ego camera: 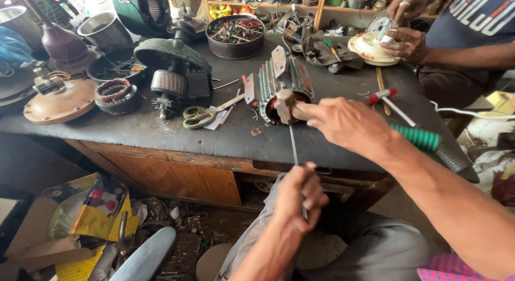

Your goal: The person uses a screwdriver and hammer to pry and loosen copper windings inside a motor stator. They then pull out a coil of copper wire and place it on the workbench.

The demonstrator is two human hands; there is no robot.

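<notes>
Rod gripped in left hand, tip at stator mouth on bench; right hand wraps a wood block vs. the windings. Looks like mid-drive on the coils; next tap needs rod kept straight. Scissors, motor parts, co-worker's hands w/ fan part; cluttered shop.

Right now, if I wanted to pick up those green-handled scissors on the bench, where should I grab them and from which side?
Probably best by the green finger loops of the scissors, coming from above at the bench's near edge. They lie flat, loops toward you and blades pointing away toward the finned motor housing. The loops are the widest, blunt part, with bare bench top beside them.
</notes>
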